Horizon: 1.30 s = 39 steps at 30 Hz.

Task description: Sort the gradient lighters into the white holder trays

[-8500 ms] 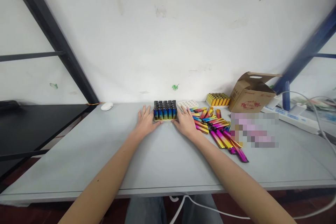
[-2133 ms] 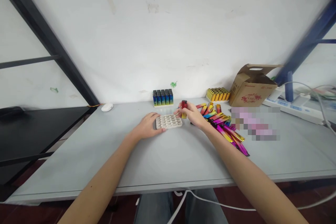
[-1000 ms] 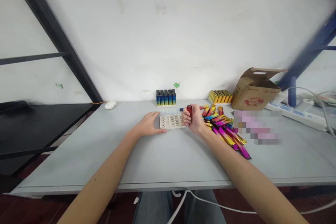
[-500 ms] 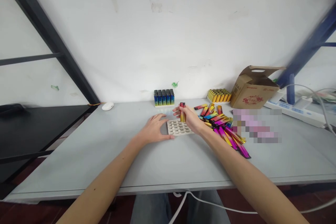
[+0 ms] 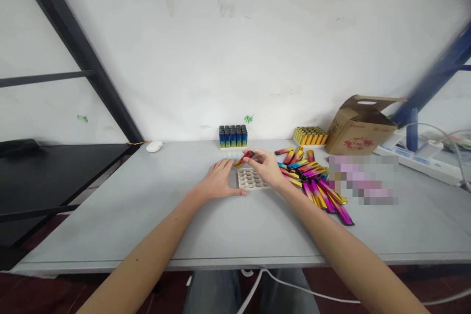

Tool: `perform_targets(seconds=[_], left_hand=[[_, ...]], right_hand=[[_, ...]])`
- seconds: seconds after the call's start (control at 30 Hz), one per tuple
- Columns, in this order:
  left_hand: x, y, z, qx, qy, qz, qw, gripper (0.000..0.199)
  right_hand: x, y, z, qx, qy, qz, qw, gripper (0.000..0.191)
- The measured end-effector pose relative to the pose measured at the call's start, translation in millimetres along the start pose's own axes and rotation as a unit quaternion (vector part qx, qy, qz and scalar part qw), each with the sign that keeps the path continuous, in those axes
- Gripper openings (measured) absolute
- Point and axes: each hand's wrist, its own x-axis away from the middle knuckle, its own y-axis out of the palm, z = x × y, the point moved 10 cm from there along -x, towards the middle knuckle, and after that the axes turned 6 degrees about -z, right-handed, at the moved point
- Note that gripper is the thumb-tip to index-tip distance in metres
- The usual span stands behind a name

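Note:
My right hand (image 5: pixel 268 167) pinches a red and gold lighter (image 5: pixel 243 159), tilted, over the far left part of a pale tray (image 5: pixel 251 180). Rows of holes show in that tray; my right hand covers its right side. My left hand (image 5: pixel 218 181) rests on the table at the tray's left edge, thumb and fingers apart, holding nothing. To the right of my right hand lies a loose heap of shiny lighters (image 5: pixel 312 174) in magenta, gold, red and blue.
Blue-green lighters (image 5: pixel 233 137) stand upright in a tray near the wall, and yellow lighters (image 5: pixel 311 136) farther right. Beside them are an open cardboard box (image 5: pixel 358 132) and a white power strip (image 5: pixel 429 163). A white oval object (image 5: pixel 154 146) lies at back left.
The lighter in my right hand has gone from upright to tilted and shifted left toward the tray's far left corner. My left hand stays by the tray. The view has shifted slightly.

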Motion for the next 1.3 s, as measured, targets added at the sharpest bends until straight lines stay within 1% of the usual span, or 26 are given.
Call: perform_targets(seconds=[0.1,0.2,0.27,0.37,0.47,0.57,0.63,0.7,0.77,0.83,0.87,0.93,1.0,1.07,1.13,1.2,1.3], left_hand=[[0,2.7,-1,-0.013,0.009,0.001,1.000,0.094],[0,5.6,-3,-0.022,0.010,-0.003,1.000,0.084],[0,5.7,-2,-0.020,0.014,-0.005,1.000,0.084],[0,3.6,1,-0.016,0.024,0.000,1.000,0.081],[0,1.7,3,-0.016,0.034,0.006,0.999,0.078],[0,0.4,3,-0.010,0.037,0.015,0.999,0.076],[1,0.5,2,-0.006,0.033,0.016,0.999,0.075],[0,0.6,1,-0.003,0.028,0.016,0.999,0.074],[0,-0.3,-1,-0.003,0.023,0.017,1.000,0.074],[0,-2.5,-3,-0.007,0.021,0.017,1.000,0.075],[0,-4.1,-5,-0.013,0.019,0.016,1.000,0.075],[1,-8.8,-11,-0.024,0.013,0.015,1.000,0.076],[3,-14.6,-18,-0.027,0.006,0.013,1.000,0.077],[5,-19.4,-25,-0.023,-0.003,0.007,1.000,0.078],[7,-22.6,-30,-0.020,-0.005,0.000,1.000,0.079],[8,-24.3,-32,-0.018,-0.001,-0.004,1.000,0.081],[9,-23.8,-33,-0.018,0.001,-0.010,1.000,0.082]], right_hand=[[1,1,1,0.053,-0.004,-0.001,0.999,0.031],[1,-4,-3,0.072,-0.023,0.018,0.997,0.049],[2,-6,-6,0.080,-0.035,0.022,0.996,0.054],[2,-5,-10,0.115,-0.042,0.014,0.992,0.048],[2,2,-8,0.161,-0.032,0.000,0.986,0.043],[0,13,-4,0.198,-0.022,-0.022,0.980,0.027],[-1,16,-1,0.219,-0.013,-0.032,0.975,0.019],[-3,15,0,0.238,-0.009,-0.047,0.970,0.025],[-4,6,-2,0.263,-0.018,-0.050,0.963,0.037],[-5,-10,-4,0.319,-0.032,-0.025,0.947,0.043],[-5,-19,-3,0.363,-0.030,-0.007,0.931,0.042],[-5,-33,6,0.463,0.004,0.011,0.887,0.041],[-5,-40,19,0.538,0.052,0.002,0.842,0.043],[-5,-41,27,0.574,0.079,-0.012,0.815,0.044],[-4,-39,28,0.586,0.080,-0.016,0.806,0.041],[-5,-36,26,0.591,0.072,-0.017,0.803,0.036],[-5,-28,25,0.587,0.054,-0.037,0.807,0.029]])
